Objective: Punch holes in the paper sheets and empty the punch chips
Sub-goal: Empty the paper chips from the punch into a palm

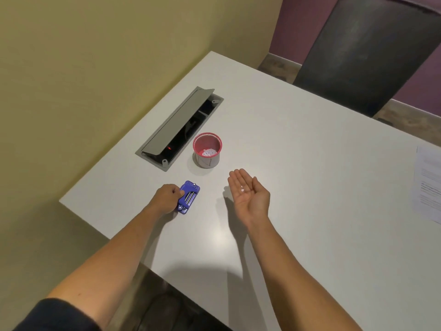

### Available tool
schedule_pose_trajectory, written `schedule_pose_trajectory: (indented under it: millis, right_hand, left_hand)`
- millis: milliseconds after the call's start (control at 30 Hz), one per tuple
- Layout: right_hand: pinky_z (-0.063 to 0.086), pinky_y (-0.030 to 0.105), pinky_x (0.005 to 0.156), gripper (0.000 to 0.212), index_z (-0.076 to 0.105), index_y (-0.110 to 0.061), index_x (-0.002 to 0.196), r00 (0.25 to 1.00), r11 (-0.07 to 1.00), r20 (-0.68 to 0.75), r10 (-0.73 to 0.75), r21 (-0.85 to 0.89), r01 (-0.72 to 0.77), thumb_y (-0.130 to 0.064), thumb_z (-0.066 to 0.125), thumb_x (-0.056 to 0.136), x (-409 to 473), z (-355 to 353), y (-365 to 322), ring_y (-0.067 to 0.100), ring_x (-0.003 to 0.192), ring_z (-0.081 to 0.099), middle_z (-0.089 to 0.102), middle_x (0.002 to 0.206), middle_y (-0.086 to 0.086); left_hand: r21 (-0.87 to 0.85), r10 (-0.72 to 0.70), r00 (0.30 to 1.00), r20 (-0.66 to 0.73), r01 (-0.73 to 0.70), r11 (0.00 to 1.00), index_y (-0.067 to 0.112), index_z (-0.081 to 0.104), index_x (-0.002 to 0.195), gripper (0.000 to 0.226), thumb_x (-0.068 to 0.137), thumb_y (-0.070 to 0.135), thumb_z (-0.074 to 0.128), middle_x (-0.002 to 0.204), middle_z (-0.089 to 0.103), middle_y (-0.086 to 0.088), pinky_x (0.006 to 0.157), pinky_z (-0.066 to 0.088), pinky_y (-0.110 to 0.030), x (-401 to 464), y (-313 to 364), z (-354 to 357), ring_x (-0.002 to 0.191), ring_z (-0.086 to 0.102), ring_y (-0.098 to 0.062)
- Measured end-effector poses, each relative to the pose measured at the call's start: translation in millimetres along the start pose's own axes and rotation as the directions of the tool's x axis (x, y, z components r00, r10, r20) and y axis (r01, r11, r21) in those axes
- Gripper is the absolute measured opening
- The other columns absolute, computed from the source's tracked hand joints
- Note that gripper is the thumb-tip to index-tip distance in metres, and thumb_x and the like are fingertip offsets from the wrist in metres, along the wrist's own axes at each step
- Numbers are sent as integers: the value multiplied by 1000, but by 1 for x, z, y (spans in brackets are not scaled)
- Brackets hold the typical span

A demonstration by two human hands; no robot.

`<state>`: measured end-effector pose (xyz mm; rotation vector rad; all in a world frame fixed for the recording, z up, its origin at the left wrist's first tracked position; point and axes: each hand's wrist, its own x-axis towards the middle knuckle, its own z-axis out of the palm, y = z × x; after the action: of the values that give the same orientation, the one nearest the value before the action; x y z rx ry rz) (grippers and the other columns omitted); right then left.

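On the white table [310, 163], the left hand [167, 198] is closed around the side of the blue hole punch [188, 197], which lies turned so its underside faces up. The right hand [248, 191] hovers just above the tabletop, palm up and fingers loosely spread, gripping nothing; a few white paper chips [242, 189] rest in its cupped palm. Just beyond both hands stands a small mesh cup with a red rim [207, 150], and a heap of white chips already lies at its bottom. Behind the cup, a cable hatch [179, 127] in the table stands open. At the far right edge, well apart from the hands, lie the paper sheets [428, 182]; whether they carry holes is too small to tell.

Judging by the chips in the cup and the upturned punch, the punching looks finished and the emptying is nearly done. What seems left is tipping the last chips from the palm into the cup and closing or righting the punch.
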<state>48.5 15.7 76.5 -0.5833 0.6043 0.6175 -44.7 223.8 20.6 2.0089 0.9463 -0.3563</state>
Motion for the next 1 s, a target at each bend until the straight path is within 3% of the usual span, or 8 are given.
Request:
schedule_pose_trajectory:
  millis: [100,333,600,733,800,900,1000]
  right_hand:
    - [45,45,105,39,58,10,113,999,1000,33,-7,-11,8,-19,34,106,13,16,2,40,120,56,63,115,24]
    - [49,43,101,38,59,9,110,996,999,88,-32,-41,36,-19,35,106,44,59,4,37,112,61,62,115,24]
    - [41,39,112,41,49,8,136,985,949,130,-117,-278,150,-16,42,103,79,92,8,32,131,52,52,141,24]
    - [34,34,116,45,39,-2,146,973,856,192,-131,-473,209,-21,41,105,91,96,14,22,140,42,43,152,14]
    - [42,25,107,48,34,-11,150,963,777,238,-124,-581,243,-28,38,106,94,97,15,16,138,43,42,154,8]
    - [49,8,68,50,31,-24,152,960,690,268,-81,-680,248,-41,35,105,91,101,17,7,120,49,44,153,2]
    - [48,4,60,51,37,-25,150,952,630,298,-69,-727,273,-47,33,104,89,102,16,5,117,50,45,153,0]
  left_hand:
    - [32,8,1000,16,-8,999,6,54,79,25,100,20,51,77,58,-7,67,39,-30,9,-1,-2,71,51,-23]
    - [19,-2,1000,-22,2,1000,10,52,71,29,98,19,53,68,56,-3,58,39,-29,20,-3,-1,66,50,-21]
    - [-39,-3,992,-125,-2,999,7,63,87,14,96,16,56,84,66,-9,57,39,-22,17,-2,8,68,57,-18]
    - [-71,-31,974,-226,16,997,4,65,102,14,94,14,58,101,66,-12,71,46,-29,13,0,15,84,60,-25]
    - [-73,-22,949,-313,-1,997,4,65,107,19,92,14,59,110,64,-13,83,51,-38,8,2,18,95,62,-29]
    - [-53,20,904,-427,-47,997,11,65,110,21,90,16,61,120,59,-9,95,49,-44,0,9,23,109,57,-28]
    - [-33,89,876,-475,-119,992,15,64,111,20,91,17,63,122,58,-5,97,47,-42,-5,16,27,114,53,-24]
